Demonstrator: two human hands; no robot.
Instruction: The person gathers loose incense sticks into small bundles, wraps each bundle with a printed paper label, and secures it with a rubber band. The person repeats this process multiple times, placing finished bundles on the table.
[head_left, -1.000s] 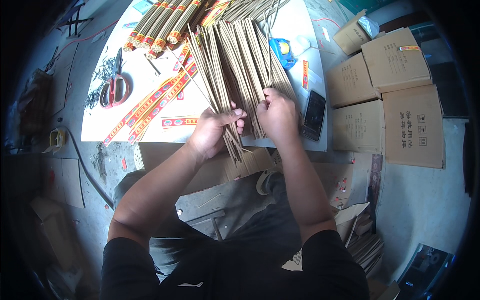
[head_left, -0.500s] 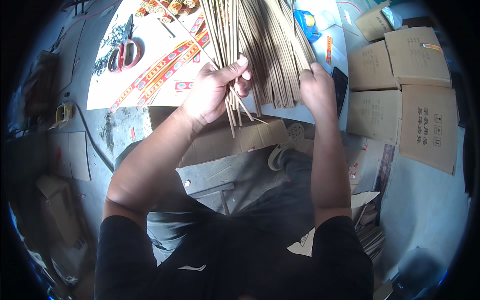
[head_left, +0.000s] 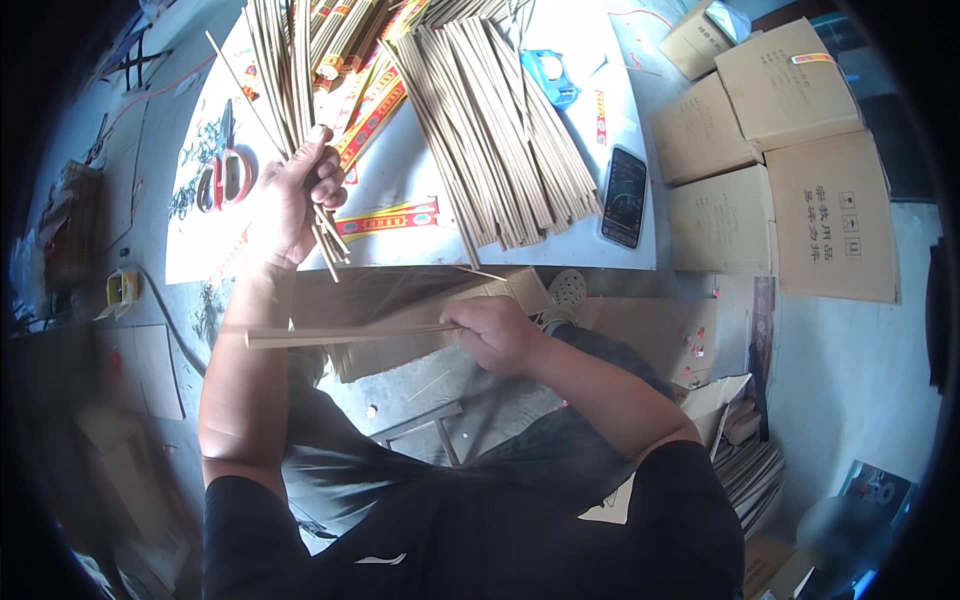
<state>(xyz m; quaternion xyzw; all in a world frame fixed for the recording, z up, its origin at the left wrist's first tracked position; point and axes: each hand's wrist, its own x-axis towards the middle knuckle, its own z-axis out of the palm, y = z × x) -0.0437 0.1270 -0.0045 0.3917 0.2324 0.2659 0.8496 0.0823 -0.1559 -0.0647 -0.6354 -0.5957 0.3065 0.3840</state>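
My left hand is closed round a loose bunch of thin tan incense sticks over the left part of the white table. One stick splays out to the left of that bunch. Lower down, in front of the table edge, my right hand grips a few incense sticks by one end. They lie level, blurred by motion, and reach left across my left forearm. A broad pile of incense sticks rests on the table between the two hands and the phone.
Red-handled scissors and red-and-yellow paper strips lie on the table. Wrapped bundles sit at the back. A blue dispenser and phone are at its right. Cardboard boxes stand beyond; an open carton is below.
My right hand has left the table pile and come down and left with a few sticks. My left hand has shifted left with its bunch. The view has also shifted.
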